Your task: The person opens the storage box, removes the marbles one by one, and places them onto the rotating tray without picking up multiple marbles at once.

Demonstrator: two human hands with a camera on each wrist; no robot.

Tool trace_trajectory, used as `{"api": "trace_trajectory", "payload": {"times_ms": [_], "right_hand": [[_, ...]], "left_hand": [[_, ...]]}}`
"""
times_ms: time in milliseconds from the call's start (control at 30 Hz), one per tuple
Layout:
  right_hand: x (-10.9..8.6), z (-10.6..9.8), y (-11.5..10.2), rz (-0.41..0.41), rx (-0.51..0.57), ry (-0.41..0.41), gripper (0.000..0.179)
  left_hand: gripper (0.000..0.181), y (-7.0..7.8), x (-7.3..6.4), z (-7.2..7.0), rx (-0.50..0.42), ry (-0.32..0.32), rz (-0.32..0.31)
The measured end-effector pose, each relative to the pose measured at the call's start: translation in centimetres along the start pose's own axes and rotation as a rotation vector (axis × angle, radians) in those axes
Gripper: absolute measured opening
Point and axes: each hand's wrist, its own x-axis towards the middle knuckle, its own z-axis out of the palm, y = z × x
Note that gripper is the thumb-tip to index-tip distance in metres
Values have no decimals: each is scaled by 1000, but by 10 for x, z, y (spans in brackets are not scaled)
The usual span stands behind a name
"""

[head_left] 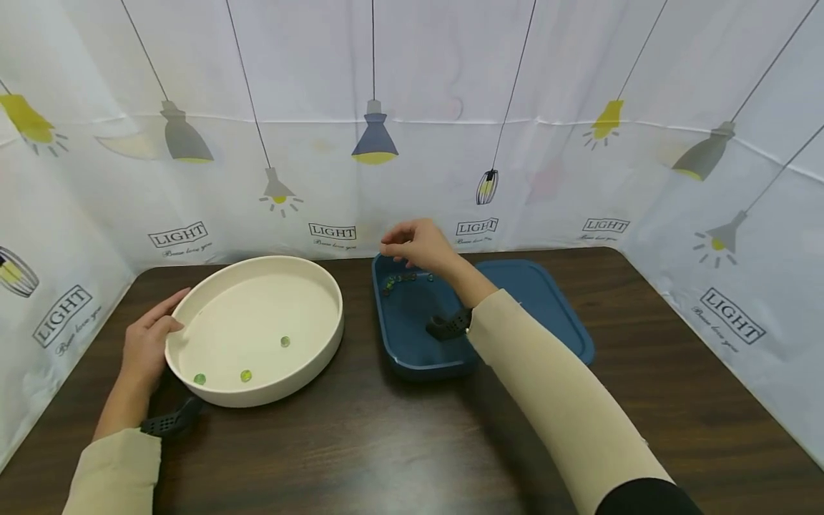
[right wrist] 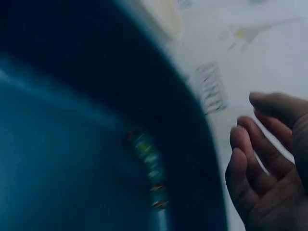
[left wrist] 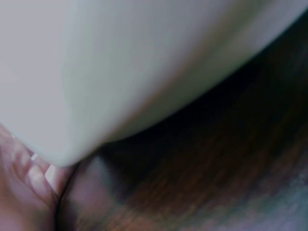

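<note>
Above far left corner of blue box [head_left: 408,322]: right hand [head_left: 421,247], fingers bent, thumb and forefinger close together; cannot tell whether anything pinched between. Marbles [head_left: 389,285] lie in box, below and just nearer than hand, mostly clustered by far left corner. Left hand [head_left: 146,345] grips left rim of cream tray [head_left: 257,307]; three greenish marbles [head_left: 246,375] on tray floor, apart from fingers.

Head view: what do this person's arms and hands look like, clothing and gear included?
Left hand and right hand are ungloved. Left sleeve and right sleeve are beige. Black perforated wrist straps show on both sides. A black section covers the right arm at the frame's bottom.
</note>
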Motion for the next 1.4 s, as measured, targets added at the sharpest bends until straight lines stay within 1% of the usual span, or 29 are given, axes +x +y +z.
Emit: {"api": "trace_trajectory", "payload": {"times_ms": [133,233,333,400,467,600,667,767,900,1067,1267,1400], "right_hand": [[8,4,21,13,-54,-52,25],[11,6,33,44,-73,-86,26],[10,7,43,82,-85,-125,28],[10,8,50,112,-87,-146,30],[9,10,58,137,-94,-155,31],[10,13,67,160,-83,-138,30],[10,14,68,155,-81,-133,29],[10,16,67,150,-86,-135,29],[11,19,65,158,-105,-142,28],[14,22,67,136,-148,-142,26],[18,26,69,112,-200,-137,22],[19,28,70,109,-211,-134,18]], "left_hand": [[59,1,0,3,22,0,-2],[59,1,0,6,32,-1,2],[59,0,0,7,17,4,23],[60,0,0,7,-12,6,31],[60,-1,0,7,-36,6,38],[59,0,1,8,-25,10,29],[59,1,1,8,-9,14,18],[59,2,0,7,-18,15,8],[58,3,0,4,-107,-1,9],[57,2,-1,2,-203,-12,20],[57,0,-2,0,-219,-12,24],[58,-1,-1,-1,-181,-8,17]]}}
